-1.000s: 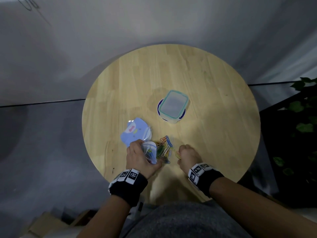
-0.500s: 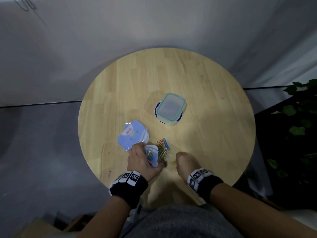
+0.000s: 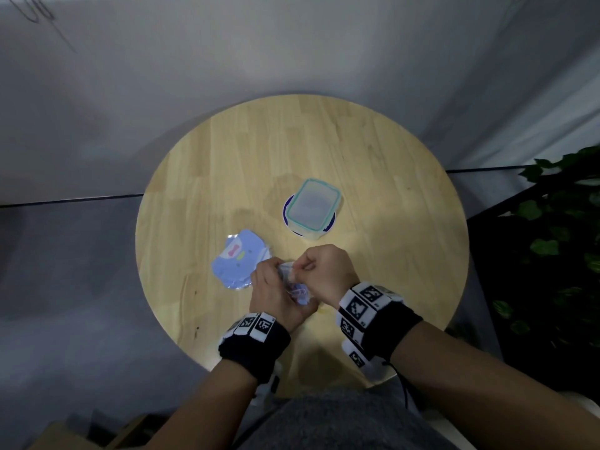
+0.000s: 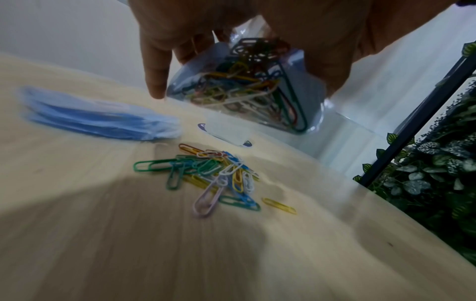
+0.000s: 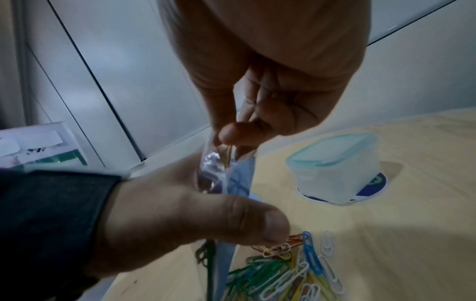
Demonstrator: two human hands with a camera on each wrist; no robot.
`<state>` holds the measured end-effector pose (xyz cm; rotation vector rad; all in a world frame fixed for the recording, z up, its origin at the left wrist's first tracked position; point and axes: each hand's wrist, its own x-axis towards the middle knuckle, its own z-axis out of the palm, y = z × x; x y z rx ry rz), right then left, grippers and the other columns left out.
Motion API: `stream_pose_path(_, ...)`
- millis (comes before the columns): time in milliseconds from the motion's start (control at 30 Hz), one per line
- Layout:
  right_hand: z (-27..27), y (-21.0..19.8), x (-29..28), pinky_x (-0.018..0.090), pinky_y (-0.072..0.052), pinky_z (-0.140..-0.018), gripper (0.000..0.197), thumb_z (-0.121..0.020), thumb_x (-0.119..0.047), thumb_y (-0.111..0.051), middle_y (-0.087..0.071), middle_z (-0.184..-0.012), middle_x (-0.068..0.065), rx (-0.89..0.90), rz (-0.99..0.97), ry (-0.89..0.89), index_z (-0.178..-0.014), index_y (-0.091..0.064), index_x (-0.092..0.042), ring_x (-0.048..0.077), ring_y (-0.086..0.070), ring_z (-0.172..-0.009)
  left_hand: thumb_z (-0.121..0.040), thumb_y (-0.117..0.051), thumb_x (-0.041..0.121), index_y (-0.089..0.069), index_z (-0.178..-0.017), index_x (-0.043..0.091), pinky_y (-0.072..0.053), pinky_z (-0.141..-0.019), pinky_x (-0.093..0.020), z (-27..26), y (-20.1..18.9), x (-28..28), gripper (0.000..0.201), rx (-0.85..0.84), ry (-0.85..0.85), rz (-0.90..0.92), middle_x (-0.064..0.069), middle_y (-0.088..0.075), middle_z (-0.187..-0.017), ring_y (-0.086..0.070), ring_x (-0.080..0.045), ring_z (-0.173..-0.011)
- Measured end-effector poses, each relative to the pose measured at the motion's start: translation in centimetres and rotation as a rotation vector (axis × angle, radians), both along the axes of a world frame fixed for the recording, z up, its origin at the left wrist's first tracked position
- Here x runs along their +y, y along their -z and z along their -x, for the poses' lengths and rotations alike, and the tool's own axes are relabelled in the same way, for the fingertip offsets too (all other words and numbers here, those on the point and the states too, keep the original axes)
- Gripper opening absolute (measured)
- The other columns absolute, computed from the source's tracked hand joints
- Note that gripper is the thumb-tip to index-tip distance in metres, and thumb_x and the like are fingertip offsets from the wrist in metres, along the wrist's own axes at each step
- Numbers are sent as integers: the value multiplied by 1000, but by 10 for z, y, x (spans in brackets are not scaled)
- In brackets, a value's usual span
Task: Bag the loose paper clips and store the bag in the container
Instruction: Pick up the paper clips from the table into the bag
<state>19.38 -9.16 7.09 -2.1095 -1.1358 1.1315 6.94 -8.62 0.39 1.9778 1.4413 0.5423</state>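
Above the round wooden worktop, the left hand grips a small clear bag of coloured paper clips while the right hand pinches a clip at its mouth, loose paper clips lying beneath, the lidded container nearby.

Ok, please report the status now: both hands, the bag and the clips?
Left hand grips bag, held above table. Right hand pinches a clip into bag's mouth. Many loose clips remain on table; container has lid on.
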Motion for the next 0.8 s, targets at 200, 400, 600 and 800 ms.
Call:
stream_pose_path(200, -5, -3, -3, 27, -54, -62, 8, -78, -7, -65, -70, -69, 1, 187, -54, 82, -80, -71, -12, 3, -61, -54, -46, -80, 44, -44, -113, 2, -36, -79, -26, -1, -2, 1, 87, 0, -12, 38, -5, -41, -101, -46, -27, -97)
stream_pose_path(400, -30, 35, 8, 29, -48, -85, 31, -81, -5, -59, -65, -112, 10, -101, 61, -26, -111, -62, -14, 24, -61, -101, -46, -86, 43, -45, -114, -1, -34, -82, -27, 17, -3, 6, 91, 36, -94, 79, -14, -46, -108, -46, -32, -103)
stream_pose_path(600, -18, 76, 4, 40, -28, -112, 85, -76, -18, -73, -22, -154, 9, -398, 192, -782, -145, -26, -29, 34, -27, -137, -48, -89, 37, -45, -116, -1, -39, -83, -32, 36, -1, 3, 90, 90, -132, 80, -16, -47, -109, -47, -33, -103)
stream_pose_path(800, -12, 86, 0, 40, -40, -97, 38, -86, -5, -54, -50, -126, 13, -534, 85, -849, -124, -55, -11, 34, -46, -115, -48, -87, 34, -44, -118, 2, -37, -81, -27, 43, 2, -2, 88, 115, -131, 121, -12, -46, -109, -48, -32, -104)
